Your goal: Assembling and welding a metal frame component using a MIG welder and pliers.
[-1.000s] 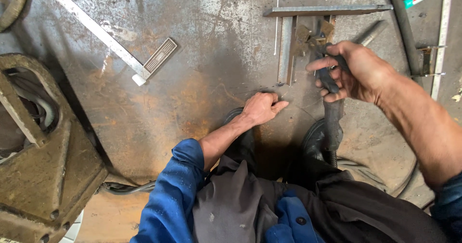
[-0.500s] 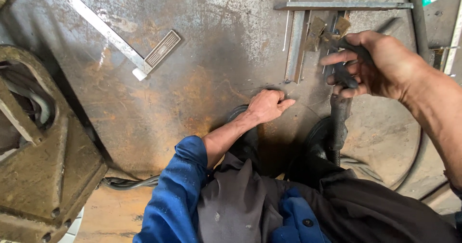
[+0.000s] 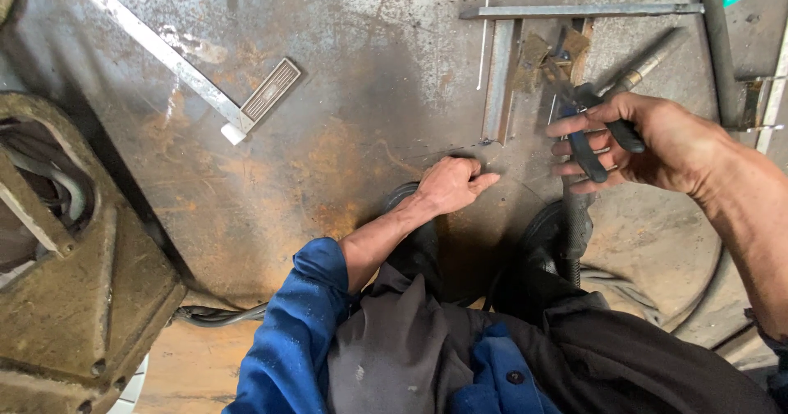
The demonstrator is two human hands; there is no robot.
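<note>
The right hand [image 3: 657, 143] grips black-handled pliers [image 3: 593, 131] above the rusty steel plate [image 3: 345, 160], while the left hand [image 3: 450, 186] rests clenched, knuckles down, on it.

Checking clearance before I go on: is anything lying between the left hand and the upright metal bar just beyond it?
Nothing visible. The left hand rests fisted on the rusty steel plate, and only bare plate shows between it and the metal bar. The right hand holds pliers off to the side.
</note>
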